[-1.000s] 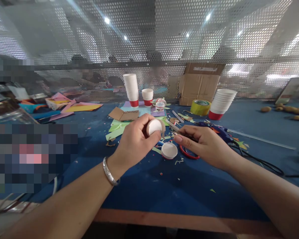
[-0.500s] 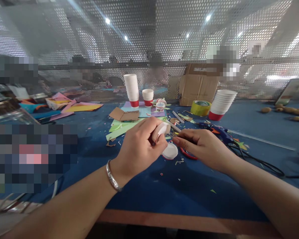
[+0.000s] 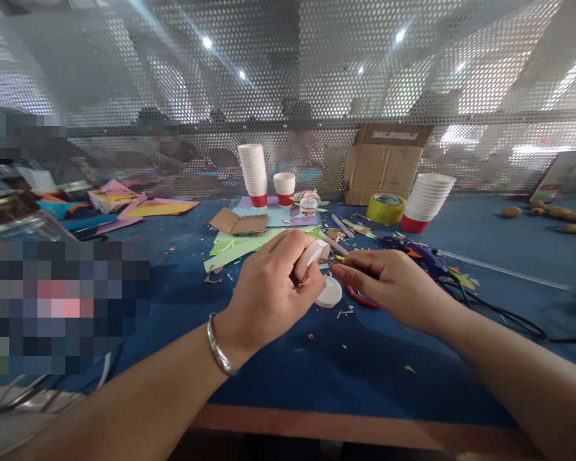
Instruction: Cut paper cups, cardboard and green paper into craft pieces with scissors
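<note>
My left hand is closed around a cut-down paper cup, white with a little red, held tilted above the table. Close by on the right, my right hand pinches a thin metal tool; its tip points at the cup piece, and its exact kind is hidden by the fingers. A red loop shows just below that hand, and I cannot tell whether it belongs to the tool. Under the hands a white round cup bottom with a red edge lies on the blue table.
Stacked paper cups stand at the back, with another stack on the right. Nearby are a roll of yellow-green tape, a cardboard box, a blue glue gun with black cable, green paper and scattered scraps.
The cup piece in my left hand has turned slightly and shifted a little to the right and down, nearer the metal tip. My right hand has barely moved.
</note>
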A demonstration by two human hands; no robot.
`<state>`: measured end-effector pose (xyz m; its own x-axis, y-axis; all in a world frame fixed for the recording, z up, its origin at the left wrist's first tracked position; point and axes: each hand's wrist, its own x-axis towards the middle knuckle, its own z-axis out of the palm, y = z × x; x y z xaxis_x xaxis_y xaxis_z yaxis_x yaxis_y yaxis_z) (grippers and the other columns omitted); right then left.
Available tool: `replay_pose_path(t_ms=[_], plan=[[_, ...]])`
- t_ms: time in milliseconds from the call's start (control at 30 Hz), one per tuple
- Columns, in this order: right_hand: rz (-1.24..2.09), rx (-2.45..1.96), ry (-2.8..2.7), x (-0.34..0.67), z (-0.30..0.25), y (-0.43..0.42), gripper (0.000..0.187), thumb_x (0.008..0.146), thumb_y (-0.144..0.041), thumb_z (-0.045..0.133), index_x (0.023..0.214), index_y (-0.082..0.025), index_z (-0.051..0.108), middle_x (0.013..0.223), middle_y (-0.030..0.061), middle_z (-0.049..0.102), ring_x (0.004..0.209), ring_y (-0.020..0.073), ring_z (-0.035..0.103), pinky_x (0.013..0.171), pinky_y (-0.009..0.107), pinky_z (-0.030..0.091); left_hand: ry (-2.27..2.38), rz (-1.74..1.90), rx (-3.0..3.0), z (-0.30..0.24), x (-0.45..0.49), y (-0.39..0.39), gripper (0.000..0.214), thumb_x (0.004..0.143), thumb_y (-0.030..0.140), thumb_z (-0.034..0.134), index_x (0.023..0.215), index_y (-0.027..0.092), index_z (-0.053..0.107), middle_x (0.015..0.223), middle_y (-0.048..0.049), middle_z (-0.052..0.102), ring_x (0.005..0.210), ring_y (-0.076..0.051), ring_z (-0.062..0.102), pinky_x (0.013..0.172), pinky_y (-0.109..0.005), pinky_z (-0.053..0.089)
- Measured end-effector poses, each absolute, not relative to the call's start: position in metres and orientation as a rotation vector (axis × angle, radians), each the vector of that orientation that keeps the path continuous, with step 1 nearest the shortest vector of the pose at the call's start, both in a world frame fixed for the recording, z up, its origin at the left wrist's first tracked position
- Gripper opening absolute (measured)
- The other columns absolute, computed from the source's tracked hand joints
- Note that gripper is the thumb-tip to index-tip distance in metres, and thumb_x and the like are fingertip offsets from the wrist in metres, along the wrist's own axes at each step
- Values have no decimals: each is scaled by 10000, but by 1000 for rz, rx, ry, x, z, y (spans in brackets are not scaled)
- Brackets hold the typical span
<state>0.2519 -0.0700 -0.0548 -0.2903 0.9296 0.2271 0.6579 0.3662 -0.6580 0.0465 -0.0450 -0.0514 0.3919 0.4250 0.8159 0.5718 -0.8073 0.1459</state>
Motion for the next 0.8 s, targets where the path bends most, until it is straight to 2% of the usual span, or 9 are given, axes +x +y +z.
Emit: replay_pose_path(t_ms=[300, 800], plan=[[595, -1361, -2057, 251, -55, -71, 493, 987, -563, 460, 655, -199, 457, 623, -48, 373, 581, 104, 352, 540, 280, 265, -905, -1401, -2462, -52, 47, -48, 156, 756, 52, 644, 825, 168, 566, 670, 56, 476, 591, -93, 421, 600, -220, 383], [586, -1335, -2059, 251, -54, -72, 451, 993, -506, 472, 673, -192, 511, 639, -34, 427, 605, 111, 385, 565, 276, 292, -989, -1431, -2538, -50, 46, -49, 122, 774, 84, 637, 857, 167, 607, 691, 38, 539, 604, -101, 462, 602, -226, 407]])
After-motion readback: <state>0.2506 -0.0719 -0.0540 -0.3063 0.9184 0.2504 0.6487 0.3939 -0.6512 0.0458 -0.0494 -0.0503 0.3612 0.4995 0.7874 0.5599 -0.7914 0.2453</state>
